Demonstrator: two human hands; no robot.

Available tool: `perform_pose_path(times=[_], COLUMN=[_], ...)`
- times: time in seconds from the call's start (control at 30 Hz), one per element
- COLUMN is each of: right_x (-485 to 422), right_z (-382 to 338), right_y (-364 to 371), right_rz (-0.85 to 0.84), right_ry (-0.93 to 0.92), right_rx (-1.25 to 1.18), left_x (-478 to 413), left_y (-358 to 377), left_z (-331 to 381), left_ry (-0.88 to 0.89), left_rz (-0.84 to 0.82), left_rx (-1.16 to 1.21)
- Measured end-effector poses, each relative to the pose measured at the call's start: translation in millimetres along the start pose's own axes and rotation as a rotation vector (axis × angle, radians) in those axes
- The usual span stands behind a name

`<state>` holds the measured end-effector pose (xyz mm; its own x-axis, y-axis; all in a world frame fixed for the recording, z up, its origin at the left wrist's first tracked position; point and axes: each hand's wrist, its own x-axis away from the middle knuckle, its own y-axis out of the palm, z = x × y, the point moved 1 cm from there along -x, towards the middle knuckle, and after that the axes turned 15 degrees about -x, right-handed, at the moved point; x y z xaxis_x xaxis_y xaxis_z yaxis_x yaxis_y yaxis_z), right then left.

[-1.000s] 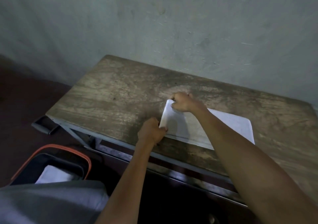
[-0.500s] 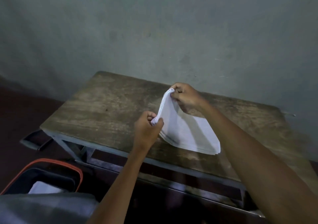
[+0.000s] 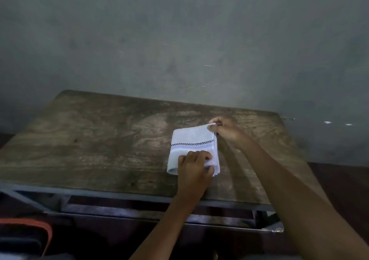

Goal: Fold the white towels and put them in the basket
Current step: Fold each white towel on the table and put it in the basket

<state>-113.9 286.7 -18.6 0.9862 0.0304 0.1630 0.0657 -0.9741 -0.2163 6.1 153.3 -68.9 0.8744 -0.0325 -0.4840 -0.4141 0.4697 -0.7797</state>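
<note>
Worn wooden table (image 3: 99, 140) on metal frame (image 3: 119, 195) — against dim grey-green wall (image 3: 179, 40)

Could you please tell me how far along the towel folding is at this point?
Done: the white towel lies folded into a compact rectangle on the table. In hand: the left hand and right hand pinch its right-edge corners, apparently squaring the layers. Left: carrying it to the orange-rimmed basket at lower left; its inside is not visible here.
</note>
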Motion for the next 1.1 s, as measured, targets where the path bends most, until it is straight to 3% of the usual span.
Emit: perform_pose_path(times=[0.33,0.5,0.6,0.7,0.8,0.9,0.97,1.1], right_x=[-10,-13,-8,11,28,36,36,31], right_z=[42,66,67,58,58,76,92,94], right_y=[-5,3,9,18,34,45,45,38], right_rz=[0.089,0.261,0.35,0.452,0.313,0.085,0.042,0.065], right_ry=[0.053,-0.014,-0.097,-0.226,-0.26,-0.169,-0.119,-0.133], right_rx=[-0.029,0.004,0.129,0.379,0.656,0.773,0.799,0.806], left_x=[1,6,-6,-36,-65,-73,-70,-65], left_y=[31,34,13,4,12,31,39,43], left_z=[3,-1,-17,-50,-72,-83,-88,-92], left_ry=[0.108,0.13,0.11,0.015,0.106,0.247,0.253,0.181], left_rz=[-0.055,-0.091,-0.009,-0.144,-0.354,-0.606,-0.634,-0.541], left_rx=[-0.2,-0.167,-0.139,-0.169,-0.306,-0.446,-0.469,-0.429])
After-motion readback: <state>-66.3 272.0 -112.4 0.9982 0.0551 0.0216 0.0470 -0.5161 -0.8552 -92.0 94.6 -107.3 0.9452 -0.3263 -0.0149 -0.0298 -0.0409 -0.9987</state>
